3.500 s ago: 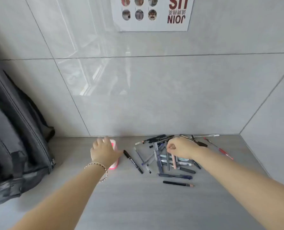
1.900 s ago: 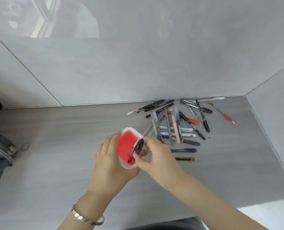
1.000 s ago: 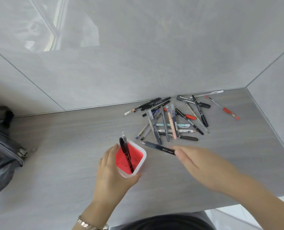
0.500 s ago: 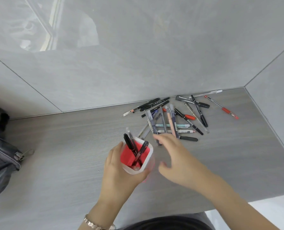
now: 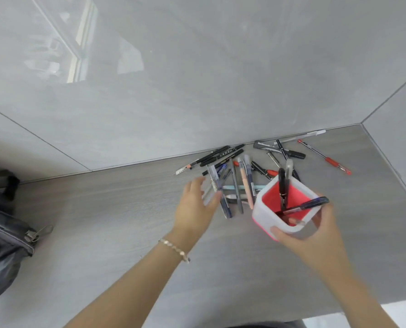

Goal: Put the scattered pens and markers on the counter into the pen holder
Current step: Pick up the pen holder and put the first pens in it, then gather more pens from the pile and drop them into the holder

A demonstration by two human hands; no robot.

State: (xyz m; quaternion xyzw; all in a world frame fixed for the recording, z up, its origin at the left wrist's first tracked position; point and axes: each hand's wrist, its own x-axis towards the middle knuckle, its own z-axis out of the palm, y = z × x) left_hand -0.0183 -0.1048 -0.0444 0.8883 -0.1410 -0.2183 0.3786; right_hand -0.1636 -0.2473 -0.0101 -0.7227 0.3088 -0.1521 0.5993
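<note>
A white pen holder with a red inside is lifted off the counter, gripped by my right hand from below and the right. Three pens stand in it, among them a black one and a dark blue one. My left hand hovers with fingers spread at the left edge of the pile of scattered pens and markers, holding nothing. A red pen and a white pen lie farther right near the wall.
A grey wood-grain counter meets grey tiled walls at the back and right, forming a corner. A dark backpack sits at the left edge. The counter's front edge runs along the bottom right.
The pen holder passed from my left hand to my right hand and moved right, over the pile's near side. My left hand let go and reached to the pile. A third pen entered the holder.
</note>
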